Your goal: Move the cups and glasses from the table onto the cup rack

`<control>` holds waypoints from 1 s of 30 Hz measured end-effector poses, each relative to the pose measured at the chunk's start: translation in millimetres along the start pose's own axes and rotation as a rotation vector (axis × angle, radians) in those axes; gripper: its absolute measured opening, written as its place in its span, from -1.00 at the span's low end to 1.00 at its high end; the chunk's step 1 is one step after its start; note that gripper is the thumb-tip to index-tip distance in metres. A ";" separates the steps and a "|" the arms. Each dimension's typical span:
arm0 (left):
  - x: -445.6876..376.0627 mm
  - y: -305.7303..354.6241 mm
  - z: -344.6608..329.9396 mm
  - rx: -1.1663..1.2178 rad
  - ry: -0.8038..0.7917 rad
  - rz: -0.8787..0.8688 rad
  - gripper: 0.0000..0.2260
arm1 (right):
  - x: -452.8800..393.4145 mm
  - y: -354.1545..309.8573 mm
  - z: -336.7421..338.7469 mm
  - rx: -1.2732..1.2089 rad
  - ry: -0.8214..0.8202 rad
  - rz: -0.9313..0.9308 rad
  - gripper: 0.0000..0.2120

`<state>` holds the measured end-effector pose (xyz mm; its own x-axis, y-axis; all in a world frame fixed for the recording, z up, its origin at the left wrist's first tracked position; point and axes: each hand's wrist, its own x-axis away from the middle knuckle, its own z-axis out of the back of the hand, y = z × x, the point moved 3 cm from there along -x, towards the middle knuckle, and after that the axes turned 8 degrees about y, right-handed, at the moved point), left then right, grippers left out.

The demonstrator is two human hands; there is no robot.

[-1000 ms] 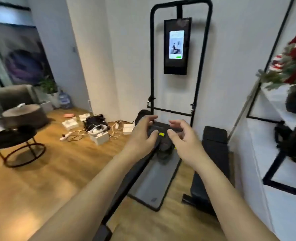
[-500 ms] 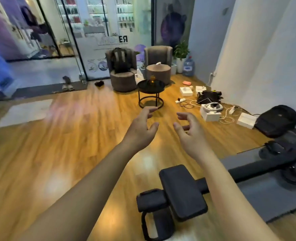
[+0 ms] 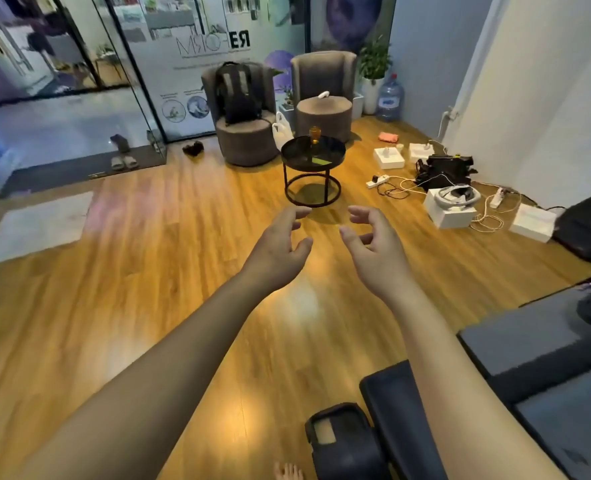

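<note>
An amber glass (image 3: 315, 134) stands upright on a small round black side table (image 3: 292, 154) across the wooden floor, well beyond my reach. My left hand (image 3: 280, 242) and my right hand (image 3: 373, 242) are held out in front of me above the floor, fingers curled and apart, holding nothing. Both hands are nearer to me than the table and just below it in the view. No cup rack is in view.
Two brown armchairs (image 3: 249, 133) stand behind the table, one with a black backpack (image 3: 237, 93). White boxes (image 3: 450, 209), cables and a black bag (image 3: 443, 169) lie along the right wall. A padded bench (image 3: 391, 420) and grey mat (image 3: 536, 341) are at bottom right. Glass doors (image 3: 79, 81) at left.
My view swung left from the wall-mounted machine to the room, then closer toward the side table. My hands let go of the black device and are now empty.
</note>
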<state>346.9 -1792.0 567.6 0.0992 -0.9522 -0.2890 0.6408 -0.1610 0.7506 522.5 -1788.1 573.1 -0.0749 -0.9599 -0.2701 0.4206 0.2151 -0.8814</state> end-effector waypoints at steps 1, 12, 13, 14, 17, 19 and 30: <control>-21.9 -9.0 -0.2 0.002 -0.009 -0.002 -0.59 | -18.3 0.1 -10.2 -0.001 0.005 -0.009 -0.61; -214.7 -122.4 12.9 0.047 0.002 0.026 -0.59 | -185.4 3.7 -140.9 0.047 -0.027 -0.023 -0.62; -234.1 -136.8 12.8 0.047 -0.004 0.023 -0.59 | -202.4 8.5 -154.7 0.046 -0.027 -0.026 -0.62; -253.5 -150.8 12.7 0.046 -0.013 0.025 -0.59 | -219.9 12.7 -168.4 0.045 -0.028 -0.034 -0.62; -317.5 -193.2 12.7 0.045 -0.039 0.026 -0.58 | -276.9 23.6 -210.8 0.037 -0.007 -0.061 -0.61; -366.4 -221.1 11.1 0.034 -0.069 0.013 -0.58 | -319.6 29.7 -241.1 0.030 0.011 -0.081 -0.61; -615.2 -307.1 -14.0 0.090 -0.213 0.017 -0.60 | -537.7 59.9 -343.7 0.031 0.089 -0.207 -0.63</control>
<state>99.7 -1153.1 506.5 -0.0594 -0.9867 -0.1510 0.5691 -0.1577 0.8070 277.3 -1197.3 532.4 -0.2411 -0.9631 -0.1193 0.4157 0.0086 -0.9094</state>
